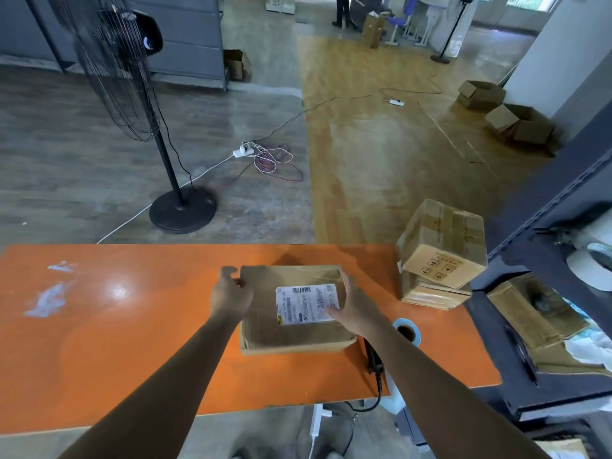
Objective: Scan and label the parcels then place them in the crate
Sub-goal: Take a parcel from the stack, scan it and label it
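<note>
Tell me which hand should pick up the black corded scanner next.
The right hand, probably. The scanner lies beside its forearm, at the parcel's near right corner; the left hand holds the parcel's left edge.

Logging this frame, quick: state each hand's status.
Left hand: grips the left edge of the parcel.
Right hand: grips the parcel's right edge, thumb on its label.

Warehouse packing room, taped brown cardboard parcels (442, 246) stacked at the right edge of the orange desk (116, 326), dark metal shelving (546, 200), open cardboard boxes (516, 122) on the floor (364, 144).
</note>
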`<act>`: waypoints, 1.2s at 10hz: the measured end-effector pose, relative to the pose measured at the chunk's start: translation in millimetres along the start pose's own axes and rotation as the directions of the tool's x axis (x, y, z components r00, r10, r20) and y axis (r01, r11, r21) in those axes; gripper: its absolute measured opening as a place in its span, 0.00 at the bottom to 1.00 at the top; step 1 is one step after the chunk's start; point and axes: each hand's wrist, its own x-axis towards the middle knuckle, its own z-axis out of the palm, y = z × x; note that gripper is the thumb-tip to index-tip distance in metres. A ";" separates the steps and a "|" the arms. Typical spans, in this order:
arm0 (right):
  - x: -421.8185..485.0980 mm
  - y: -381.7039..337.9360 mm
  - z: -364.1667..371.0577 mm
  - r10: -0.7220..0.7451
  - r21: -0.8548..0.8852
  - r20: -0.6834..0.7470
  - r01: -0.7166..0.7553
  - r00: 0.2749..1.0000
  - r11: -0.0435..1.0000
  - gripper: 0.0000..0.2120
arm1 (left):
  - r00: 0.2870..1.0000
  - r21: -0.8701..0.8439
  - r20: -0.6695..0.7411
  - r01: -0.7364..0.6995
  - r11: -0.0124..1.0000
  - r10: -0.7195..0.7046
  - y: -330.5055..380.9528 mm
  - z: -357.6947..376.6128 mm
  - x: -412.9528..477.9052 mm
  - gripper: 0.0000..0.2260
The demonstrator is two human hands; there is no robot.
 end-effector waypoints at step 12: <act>-24.1 29.7 0.5 0.008 -0.123 0.133 0.008 0.991 0.992 0.47 | 0.921 0.112 0.227 -0.348 0.931 0.317 27.5 49.4 -26.1 0.39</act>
